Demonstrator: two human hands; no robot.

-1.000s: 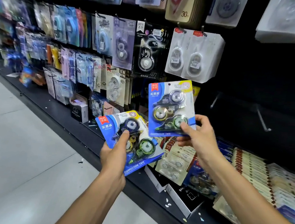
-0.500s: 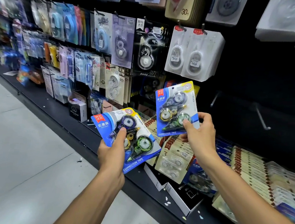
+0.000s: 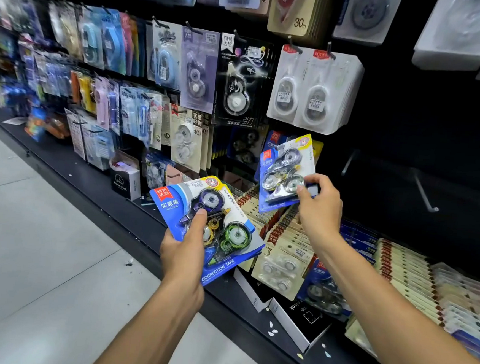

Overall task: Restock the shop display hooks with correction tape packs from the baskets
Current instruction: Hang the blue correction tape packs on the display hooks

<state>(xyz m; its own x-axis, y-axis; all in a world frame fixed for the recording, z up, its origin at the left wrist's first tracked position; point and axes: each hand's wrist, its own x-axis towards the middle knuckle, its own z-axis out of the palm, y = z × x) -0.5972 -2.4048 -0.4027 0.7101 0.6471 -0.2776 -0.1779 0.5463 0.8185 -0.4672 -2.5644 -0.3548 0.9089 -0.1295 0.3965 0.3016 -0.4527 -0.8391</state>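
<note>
Two hands: both mine, each busy with blue correction tape packs.
Left hand [image 3: 183,252]: nearest me, fingers curled under a small stack of packs [image 3: 215,228], thumb pressed on the clear blister of the top one; the stack tilts to the right, its "CORRECTION TAPE" edge low.
Right hand [image 3: 318,205]: farther out, thumb and fingers pinching the lower right corner of a single pack [image 3: 284,172], held upright in front of the display.
Shelf [image 3: 111,197]: black ledge below my hands, with rows of carded packs [image 3: 283,242] lying flat on it.
Hooks: one bare metal hook [image 3: 424,193] juts from the dark panel right of the single pack; white packs [image 3: 312,90] hang above it.
Floor [image 3: 33,237]: pale tiles to my left.
</note>
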